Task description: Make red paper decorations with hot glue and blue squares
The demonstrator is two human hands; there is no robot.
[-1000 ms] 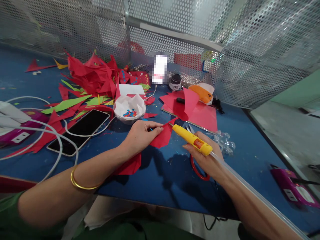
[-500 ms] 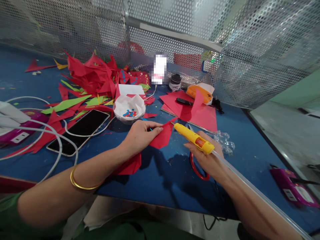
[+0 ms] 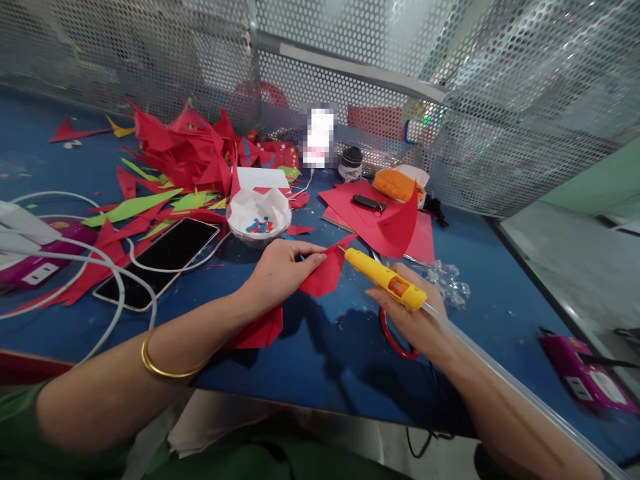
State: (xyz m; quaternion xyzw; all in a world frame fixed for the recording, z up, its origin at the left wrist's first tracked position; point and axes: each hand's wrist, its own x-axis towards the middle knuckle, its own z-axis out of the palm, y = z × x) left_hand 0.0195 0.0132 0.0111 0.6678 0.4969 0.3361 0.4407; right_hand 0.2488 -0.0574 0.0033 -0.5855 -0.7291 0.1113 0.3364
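Note:
My left hand [image 3: 283, 273] pinches a folded piece of red paper [image 3: 325, 272] between thumb and fingers, above the blue table. In my right hand [image 3: 417, 317] is a yellow hot glue gun [image 3: 383, 275], its metal nozzle at the paper's right edge. From the back of the gun a long clear glue stick [image 3: 500, 371] runs along my forearm. Scissors with a red handle [image 3: 395, 341] lie partly hidden beneath my right hand. Another folded red piece [image 3: 263, 331] rests under my left wrist.
A lined bowl [image 3: 257, 233] with small coloured bits stands behind my left hand. Left are a phone [image 3: 165, 263], white cables [image 3: 117, 280] and red scraps [image 3: 185, 150]. Red sheets [image 3: 367, 210] lie behind the glue gun, clear plastic pieces [image 3: 449, 283] to its right.
The glue gun has shifted slightly left, its nozzle nearer the red paper. A curled red sheet at the back has flopped over to the right. My left hand looks still.

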